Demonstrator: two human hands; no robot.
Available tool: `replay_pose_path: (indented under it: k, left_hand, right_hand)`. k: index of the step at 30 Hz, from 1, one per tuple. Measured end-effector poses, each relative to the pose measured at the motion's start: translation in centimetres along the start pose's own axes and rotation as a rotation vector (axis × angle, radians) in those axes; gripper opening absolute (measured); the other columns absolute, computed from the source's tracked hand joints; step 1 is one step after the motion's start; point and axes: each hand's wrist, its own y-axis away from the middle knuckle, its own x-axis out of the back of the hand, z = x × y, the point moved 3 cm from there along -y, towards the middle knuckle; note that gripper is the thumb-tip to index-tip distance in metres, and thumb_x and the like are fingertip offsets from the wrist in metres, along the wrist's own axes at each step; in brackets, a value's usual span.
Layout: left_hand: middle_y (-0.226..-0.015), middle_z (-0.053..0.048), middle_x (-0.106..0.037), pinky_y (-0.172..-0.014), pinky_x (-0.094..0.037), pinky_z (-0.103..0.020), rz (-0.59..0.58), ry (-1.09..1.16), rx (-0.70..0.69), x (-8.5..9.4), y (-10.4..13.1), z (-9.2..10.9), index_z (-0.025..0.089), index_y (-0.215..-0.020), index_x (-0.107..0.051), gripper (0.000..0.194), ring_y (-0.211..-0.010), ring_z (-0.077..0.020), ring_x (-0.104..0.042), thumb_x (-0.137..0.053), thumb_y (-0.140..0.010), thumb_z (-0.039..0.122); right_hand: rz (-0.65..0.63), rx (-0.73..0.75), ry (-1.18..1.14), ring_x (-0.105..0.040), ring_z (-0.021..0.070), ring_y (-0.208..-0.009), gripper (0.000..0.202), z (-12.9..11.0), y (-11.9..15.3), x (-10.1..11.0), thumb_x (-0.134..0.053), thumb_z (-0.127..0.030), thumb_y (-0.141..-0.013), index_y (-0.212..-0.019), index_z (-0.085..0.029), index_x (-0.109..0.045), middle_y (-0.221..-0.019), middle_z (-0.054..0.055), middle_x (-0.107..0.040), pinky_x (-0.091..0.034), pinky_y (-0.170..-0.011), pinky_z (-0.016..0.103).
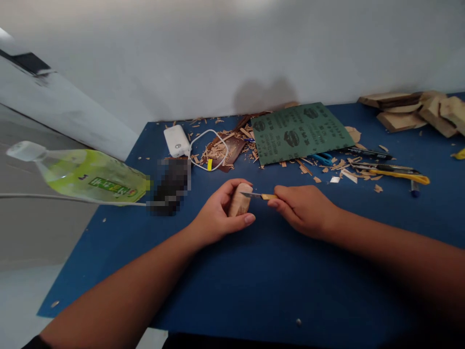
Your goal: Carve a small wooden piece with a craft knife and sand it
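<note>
My left hand (218, 215) is wrapped round a small rounded block of wood (239, 206), thumb along its near side and fingers behind it. In my right hand (305, 208) is a craft knife (268, 197) with a yellow handle, gripped in a closed fist. Its thin blade points left and lies against the upper part of the wooden block. Whether the edge is cutting into the wood I cannot tell. Both hands are just above the blue tabletop (254, 281).
Wood shavings (218, 150) and green sandpaper (301, 133) lie along the back. A white power bank (177, 141) with a cable, a blurred dark object (170, 186) and a bottle (94, 174) are left. Right are a yellow cutter (403, 175), pens and wooden blocks (436, 114).
</note>
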Motion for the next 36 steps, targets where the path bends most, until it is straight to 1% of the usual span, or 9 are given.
replay_pose_path:
  k: [3,6,11,13,17,22,27,31,36]
  left_hand:
    - [-0.113,-0.002,-0.062,-0.068,-0.050,-0.026,0.010,-0.023,0.054,-0.4,0.2,0.2,0.030,-0.133,-0.054,0.073,-0.082,-0.0133,-0.057,-0.095,-0.074,0.046]
    - [-0.118,-0.003,-0.062,-0.070,-0.051,-0.026,0.037,-0.063,0.075,-0.5,0.5,0.4,0.031,-0.133,-0.054,0.078,-0.087,-0.0148,-0.058,-0.098,-0.070,0.041]
    - [-0.117,-0.003,-0.064,-0.071,-0.056,-0.029,0.089,-0.112,0.078,-0.2,0.6,0.6,0.030,-0.133,-0.053,0.077,-0.087,-0.0165,-0.062,-0.096,-0.072,0.046]
    - [-0.119,-0.004,-0.065,-0.075,-0.058,-0.031,0.123,-0.138,0.065,-0.1,0.5,0.5,0.030,-0.133,-0.053,0.077,-0.090,-0.0179,-0.065,-0.096,-0.071,0.046]
    - [-0.116,-0.003,-0.067,-0.085,-0.059,-0.036,0.197,-0.206,0.029,0.0,0.3,0.1,0.030,-0.137,-0.053,0.078,-0.097,-0.0205,-0.068,-0.096,-0.073,0.044]
    - [-0.124,-0.005,-0.066,-0.096,-0.056,-0.040,0.255,-0.302,-0.019,0.0,0.3,0.4,0.030,-0.135,-0.056,0.078,-0.108,-0.0243,-0.067,-0.098,-0.070,0.040]
    - [-0.129,-0.007,-0.065,-0.099,-0.056,-0.042,0.255,-0.353,-0.036,-0.3,0.6,1.0,0.029,-0.133,-0.057,0.076,-0.114,-0.0268,-0.067,-0.098,-0.069,0.039]
    - [-0.129,-0.007,-0.066,-0.099,-0.056,-0.043,0.240,-0.348,-0.016,-0.1,0.5,1.0,0.029,-0.132,-0.057,0.076,-0.114,-0.0276,-0.067,-0.097,-0.069,0.040]
    - [-0.121,-0.005,-0.069,-0.089,-0.058,-0.039,0.220,-0.292,0.058,0.4,-0.3,0.4,0.027,-0.132,-0.055,0.075,-0.101,-0.0233,-0.069,-0.096,-0.072,0.045]
  right_hand:
    - [-0.058,0.047,-0.025,-0.062,0.0214,-0.069,0.057,-0.6,0.3,-0.3,-0.023,-0.064,-0.115,-0.095,-0.023,-0.058,-0.082,0.006,-0.072,-0.024,-0.062,0.032]
    - [-0.076,0.035,0.002,-0.064,0.0219,-0.071,0.054,-0.3,0.1,-0.4,-0.026,-0.062,-0.115,-0.097,-0.024,-0.059,-0.084,0.006,-0.074,-0.023,-0.061,0.033]
    - [0.052,-0.178,0.080,-0.065,0.0232,-0.072,0.053,1.0,-0.4,0.2,-0.025,-0.060,-0.115,-0.096,-0.023,-0.059,-0.091,0.009,-0.077,-0.023,-0.062,0.033]
    - [0.063,-0.128,0.057,-0.064,0.0225,-0.071,0.053,0.7,-0.2,0.2,-0.027,-0.061,-0.115,-0.095,-0.024,-0.058,-0.088,0.008,-0.076,-0.024,-0.062,0.033]
    - [0.011,0.033,-0.027,-0.063,0.0211,-0.070,0.051,-0.3,0.3,-0.1,-0.029,-0.060,-0.114,-0.095,-0.023,-0.058,-0.083,0.006,-0.073,-0.026,-0.063,0.032]
    - [-0.021,0.029,-0.001,-0.065,0.0219,-0.072,0.049,-0.4,0.3,-0.3,-0.031,-0.058,-0.115,-0.097,-0.022,-0.059,-0.086,0.007,-0.075,-0.024,-0.062,0.033]
    - [-0.054,0.031,0.062,-0.068,0.0227,-0.073,0.051,-0.4,0.1,-0.3,-0.029,-0.059,-0.115,-0.099,-0.022,-0.060,-0.089,0.007,-0.077,-0.022,-0.061,0.033]
    - [-0.057,-0.047,0.174,-0.070,0.0245,-0.075,0.054,-0.2,-0.1,-0.1,-0.026,-0.060,-0.116,-0.105,-0.022,-0.062,-0.091,0.009,-0.078,-0.019,-0.059,0.034]
    - [-0.026,-0.185,0.289,-0.073,0.0256,-0.078,0.057,-0.1,-0.3,0.1,-0.024,-0.061,-0.116,-0.109,-0.022,-0.064,-0.096,0.009,-0.081,-0.019,-0.060,0.034]
